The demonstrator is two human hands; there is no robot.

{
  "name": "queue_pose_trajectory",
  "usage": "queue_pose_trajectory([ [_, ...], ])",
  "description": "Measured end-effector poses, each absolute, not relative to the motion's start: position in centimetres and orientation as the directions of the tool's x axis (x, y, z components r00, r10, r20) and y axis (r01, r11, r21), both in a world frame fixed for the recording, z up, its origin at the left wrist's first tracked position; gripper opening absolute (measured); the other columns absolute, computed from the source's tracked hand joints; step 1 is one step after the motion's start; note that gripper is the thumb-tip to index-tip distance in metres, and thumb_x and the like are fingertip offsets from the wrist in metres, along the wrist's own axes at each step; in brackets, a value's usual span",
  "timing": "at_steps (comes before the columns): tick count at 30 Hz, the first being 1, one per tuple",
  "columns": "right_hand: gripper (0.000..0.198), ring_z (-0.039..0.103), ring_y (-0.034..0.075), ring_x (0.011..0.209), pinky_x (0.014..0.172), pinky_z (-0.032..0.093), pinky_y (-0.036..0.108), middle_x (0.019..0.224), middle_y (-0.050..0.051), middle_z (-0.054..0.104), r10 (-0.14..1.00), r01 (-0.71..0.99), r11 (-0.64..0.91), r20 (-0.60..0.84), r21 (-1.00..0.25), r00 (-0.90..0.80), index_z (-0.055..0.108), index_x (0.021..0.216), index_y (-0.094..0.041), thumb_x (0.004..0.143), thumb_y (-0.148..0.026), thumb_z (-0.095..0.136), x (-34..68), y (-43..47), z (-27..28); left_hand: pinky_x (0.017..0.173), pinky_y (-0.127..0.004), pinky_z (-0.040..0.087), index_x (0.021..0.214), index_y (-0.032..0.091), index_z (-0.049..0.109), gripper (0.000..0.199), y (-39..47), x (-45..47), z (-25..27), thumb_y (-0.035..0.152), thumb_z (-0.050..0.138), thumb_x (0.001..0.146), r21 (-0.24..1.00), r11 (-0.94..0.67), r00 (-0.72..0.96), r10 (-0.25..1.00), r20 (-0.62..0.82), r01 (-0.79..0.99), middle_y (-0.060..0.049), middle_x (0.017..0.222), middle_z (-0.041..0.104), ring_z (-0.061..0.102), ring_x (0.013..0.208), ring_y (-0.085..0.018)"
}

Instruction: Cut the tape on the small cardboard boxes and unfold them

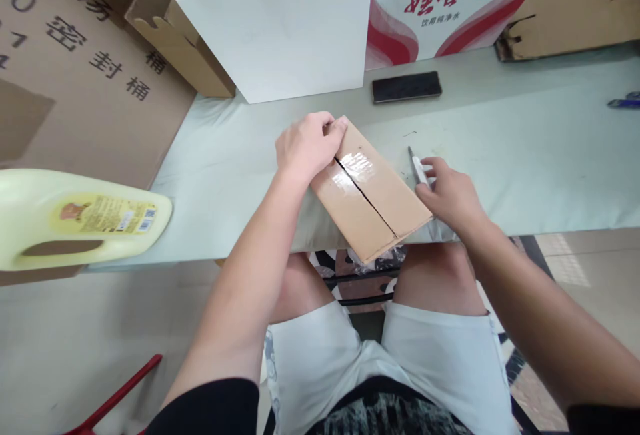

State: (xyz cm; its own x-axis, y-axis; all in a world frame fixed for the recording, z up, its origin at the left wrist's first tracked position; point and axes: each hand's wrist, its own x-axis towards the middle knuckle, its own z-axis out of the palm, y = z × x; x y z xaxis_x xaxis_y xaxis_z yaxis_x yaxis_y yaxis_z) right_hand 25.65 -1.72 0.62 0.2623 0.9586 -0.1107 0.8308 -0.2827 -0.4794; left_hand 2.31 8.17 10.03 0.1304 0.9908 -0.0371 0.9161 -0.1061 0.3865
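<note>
A small brown cardboard box (377,188) lies slantwise on the table, its near corner jutting over the front edge. Clear tape covers part of its top, and a dark slit runs along the seam between the flaps. My left hand (310,145) is closed on the far left end of the box, thumb on top and fingers over the edge. Just right of the box, my right hand (450,191) grips a white-handled utility knife (418,169) low over the table. Its thin metal tip points away from me.
A black phone (407,87) lies behind the box. White cartons (280,28) and a red-and-white carton (450,11) line the back. A large brown carton (65,108) and a pale yellow jug (85,218) stand left. Blue pens (625,103) lie far right.
</note>
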Motion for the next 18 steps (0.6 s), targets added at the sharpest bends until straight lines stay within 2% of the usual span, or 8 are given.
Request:
queue_pose_trajectory([
  [3,0.062,0.066,0.022,0.073,0.069,0.054,0.041,0.105,0.009,0.073,0.924,0.541,-0.297,-0.094,-0.787,0.371,0.056,0.137,-0.027,0.076,-0.017,0.059,25.8,-2.8,2.7,0.077,-0.038,0.042,0.085,0.029,0.067,0.037,8.2,2.3,10.0,0.056,0.045,0.1,0.391,-0.099,0.127,0.991,-0.046,0.915,-0.002,0.081,0.073,0.064,0.083,-0.025],
  [5,0.058,0.066,0.019,0.07,0.063,0.054,0.037,0.1,0.004,0.07,0.919,0.247,-0.087,0.017,-0.965,0.393,0.059,0.127,-0.031,0.071,-0.015,0.058,25.1,-3.8,4.8,0.078,-0.038,0.042,0.087,0.03,0.067,0.037,8.2,2.3,10.0,0.056,0.045,0.1,0.39,-0.095,0.125,0.991,-0.053,0.916,-0.002,0.082,0.073,0.064,0.085,-0.026],
  [7,0.046,0.07,0.018,0.073,0.068,0.058,0.036,0.091,-0.001,0.067,0.922,-0.032,0.163,0.14,-0.986,0.36,0.062,0.109,-0.032,0.066,-0.014,0.059,24.0,-4.6,7.0,0.08,-0.038,0.043,0.088,0.03,0.068,0.037,8.2,2.3,10.0,0.056,0.045,0.1,0.387,-0.094,0.124,0.991,-0.052,0.917,-0.002,0.087,0.074,0.065,0.088,-0.026],
  [9,0.044,0.073,0.02,0.081,0.074,0.062,0.037,0.083,-0.005,0.067,0.934,-0.184,0.281,0.225,-0.942,0.277,0.058,0.103,-0.033,0.064,-0.013,0.062,22.6,-4.9,9.1,0.081,-0.038,0.043,0.089,0.03,0.069,0.038,8.2,2.4,10.1,0.057,0.045,0.099,0.385,-0.096,0.125,0.991,-0.051,0.918,-0.002,0.093,0.075,0.065,0.091,-0.026],
  [11,0.042,0.072,0.018,0.074,0.068,0.061,0.033,0.074,-0.008,0.067,0.933,-0.222,0.325,0.273,-0.919,0.236,0.053,0.1,-0.033,0.065,-0.014,0.067,21.1,-4.7,10.5,0.08,-0.037,0.044,0.089,0.03,0.069,0.038,8.2,2.3,10.1,0.058,0.044,0.099,0.384,-0.097,0.127,0.99,-0.054,0.918,-0.002,0.095,0.076,0.065,0.091,-0.026],
  [13,0.034,0.062,0.015,0.053,0.052,0.052,0.027,0.059,-0.01,0.059,0.919,-0.201,0.354,0.3,-0.914,0.256,0.048,0.091,-0.031,0.071,-0.02,0.073,19.6,-4.2,11.1,0.079,-0.037,0.044,0.09,0.031,0.07,0.038,8.2,2.3,10.1,0.057,0.045,0.099,0.386,-0.101,0.132,0.99,-0.055,0.917,-0.001,0.094,0.076,0.065,0.089,-0.025],
  [16,0.029,0.045,0.012,0.039,0.038,0.035,0.026,0.049,-0.01,0.048,0.93,-0.105,0.314,0.283,-0.943,0.236,0.045,0.083,-0.028,0.089,-0.046,0.066,17.7,-3.5,10.5,0.078,-0.036,0.044,0.09,0.031,0.072,0.04,8.1,2.2,10.0,0.058,0.044,0.099,0.385,-0.118,0.144,0.989,-0.04,0.915,-0.002,0.091,0.076,0.065,0.088,-0.025],
  [18,0.033,0.048,0.013,0.042,0.04,0.037,0.027,0.053,-0.007,0.052,0.947,0.062,0.268,0.275,-0.961,0.166,0.051,0.088,-0.028,0.097,-0.06,0.051,17.0,-3.4,9.4,0.078,-0.036,0.044,0.091,0.032,0.072,0.042,8.1,2.2,10.0,0.06,0.043,0.099,0.379,-0.134,0.156,0.987,-0.028,0.916,-0.002,0.092,0.076,0.066,0.089,-0.026],
])
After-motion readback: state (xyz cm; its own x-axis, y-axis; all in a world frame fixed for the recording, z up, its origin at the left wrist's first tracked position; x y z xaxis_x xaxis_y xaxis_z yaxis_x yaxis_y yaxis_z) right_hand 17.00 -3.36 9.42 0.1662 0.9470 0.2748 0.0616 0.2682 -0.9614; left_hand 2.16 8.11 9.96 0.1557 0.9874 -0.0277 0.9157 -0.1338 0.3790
